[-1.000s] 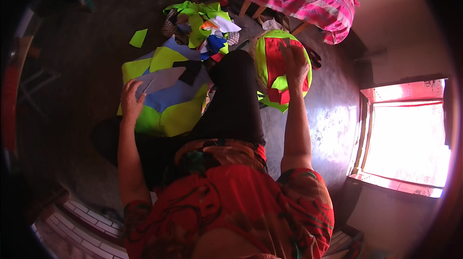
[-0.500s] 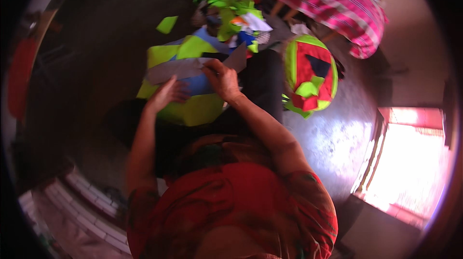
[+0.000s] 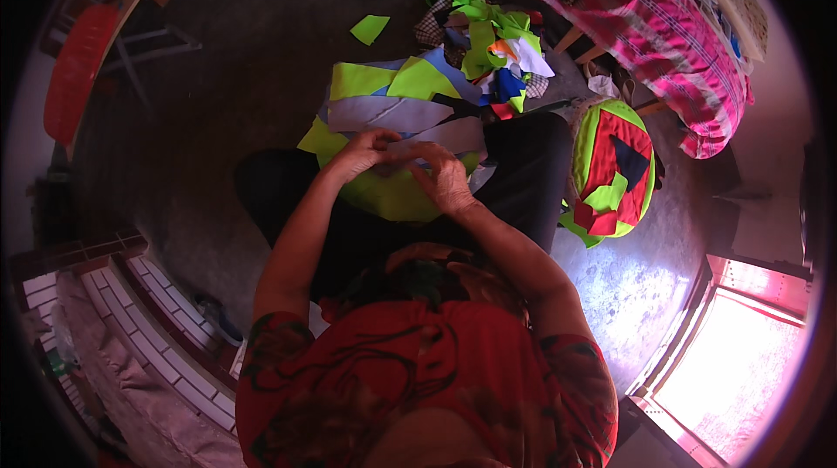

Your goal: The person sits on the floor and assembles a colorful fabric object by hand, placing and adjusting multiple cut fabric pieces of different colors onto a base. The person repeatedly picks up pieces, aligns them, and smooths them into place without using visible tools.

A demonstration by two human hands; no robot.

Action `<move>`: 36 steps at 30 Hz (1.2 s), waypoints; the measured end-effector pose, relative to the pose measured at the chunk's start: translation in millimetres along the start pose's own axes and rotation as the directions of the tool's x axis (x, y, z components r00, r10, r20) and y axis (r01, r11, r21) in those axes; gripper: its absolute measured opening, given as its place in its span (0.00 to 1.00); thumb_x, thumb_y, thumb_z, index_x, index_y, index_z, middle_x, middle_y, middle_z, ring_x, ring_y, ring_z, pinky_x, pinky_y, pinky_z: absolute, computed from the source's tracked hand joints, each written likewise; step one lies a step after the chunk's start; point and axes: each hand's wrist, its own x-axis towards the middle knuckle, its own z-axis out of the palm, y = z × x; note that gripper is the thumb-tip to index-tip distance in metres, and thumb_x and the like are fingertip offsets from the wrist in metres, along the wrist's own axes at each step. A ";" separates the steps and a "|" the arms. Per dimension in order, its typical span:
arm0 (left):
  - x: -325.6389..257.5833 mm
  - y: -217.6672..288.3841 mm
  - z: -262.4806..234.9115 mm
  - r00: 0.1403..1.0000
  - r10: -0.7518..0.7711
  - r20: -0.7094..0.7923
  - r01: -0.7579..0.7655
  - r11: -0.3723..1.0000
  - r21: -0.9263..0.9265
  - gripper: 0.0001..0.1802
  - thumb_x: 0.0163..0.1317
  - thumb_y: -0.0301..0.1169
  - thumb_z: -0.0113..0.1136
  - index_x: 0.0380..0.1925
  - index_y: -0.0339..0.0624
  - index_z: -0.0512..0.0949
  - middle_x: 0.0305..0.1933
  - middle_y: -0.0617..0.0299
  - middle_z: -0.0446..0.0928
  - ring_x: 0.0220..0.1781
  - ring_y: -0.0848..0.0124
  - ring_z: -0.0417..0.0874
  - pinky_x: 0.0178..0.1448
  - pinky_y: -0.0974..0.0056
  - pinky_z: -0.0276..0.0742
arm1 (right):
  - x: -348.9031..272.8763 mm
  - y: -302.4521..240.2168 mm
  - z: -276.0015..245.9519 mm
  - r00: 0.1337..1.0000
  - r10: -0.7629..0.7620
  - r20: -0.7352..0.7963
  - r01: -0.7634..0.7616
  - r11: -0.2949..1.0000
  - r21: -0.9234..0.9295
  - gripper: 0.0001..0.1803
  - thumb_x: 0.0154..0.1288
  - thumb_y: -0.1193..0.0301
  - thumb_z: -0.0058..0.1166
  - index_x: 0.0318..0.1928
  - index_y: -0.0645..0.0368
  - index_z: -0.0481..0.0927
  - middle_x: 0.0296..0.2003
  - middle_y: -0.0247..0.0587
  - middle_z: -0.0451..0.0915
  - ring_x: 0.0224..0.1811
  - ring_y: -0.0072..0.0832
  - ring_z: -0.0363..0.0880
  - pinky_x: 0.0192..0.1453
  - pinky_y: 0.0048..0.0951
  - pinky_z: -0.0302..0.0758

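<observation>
- Grey cloth pieces (image 3: 384, 112) lie over the blue and lime patchwork (image 3: 353, 80) across my lap (image 3: 527, 159), in the head view; the two sit close together, and I cannot tell whether they are joined.
- My left hand (image 3: 359, 154) is at their near edge, fingers bent; its grip looks narrow, but I cannot tell what it pinches.
- My right hand (image 3: 446, 179) comes in just beside it from the right, fingers curled; I cannot tell whether that grip holds anything.
- If I tug one grey piece without steadying the other, they could slip out of line, since the patchwork under them looks loose and uneven.
- A shift of my knees could slide the whole spread toward the floor (image 3: 218, 132).
- Far off, the scrap heap (image 3: 479, 50) lies near the patchwork's far edge, so pieces could get mixed up.
- To the right, loose scraps (image 3: 608, 194) on the round red and lime seat (image 3: 586, 141) could fall if my right arm brushed them.
</observation>
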 end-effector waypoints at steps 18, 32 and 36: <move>16.5 -13.3 -14.7 0.905 0.311 -0.291 -0.154 0.875 0.459 0.21 0.55 0.19 0.56 0.50 0.44 0.74 0.28 0.62 0.76 0.22 0.76 0.74 0.22 0.68 0.70 | -12.1 29.1 -2.1 0.979 0.196 0.051 -0.173 0.939 -0.297 0.19 0.52 0.70 0.61 0.46 0.55 0.76 0.46 0.46 0.75 0.54 0.47 0.71 0.59 0.42 0.69; 11.9 -11.0 -23.9 0.796 0.509 -0.328 -0.244 0.765 0.597 0.16 0.54 0.19 0.60 0.44 0.44 0.76 0.30 0.63 0.76 0.31 0.72 0.77 0.37 0.66 0.74 | -99.9 11.4 -241.0 0.636 0.069 -0.768 -0.378 0.896 -0.233 0.09 0.58 0.79 0.58 0.41 0.58 0.80 0.36 0.38 0.81 0.34 0.25 0.81 0.35 0.24 0.76; 11.4 -15.7 -32.6 0.778 0.539 -0.322 -0.275 0.754 0.597 0.16 0.54 0.19 0.60 0.44 0.45 0.77 0.32 0.63 0.75 0.31 0.73 0.76 0.37 0.67 0.74 | -152.5 19.5 -255.6 0.542 0.245 -0.804 -0.646 0.733 -0.212 0.14 0.58 0.68 0.61 0.44 0.57 0.80 0.41 0.41 0.80 0.40 0.35 0.81 0.44 0.35 0.76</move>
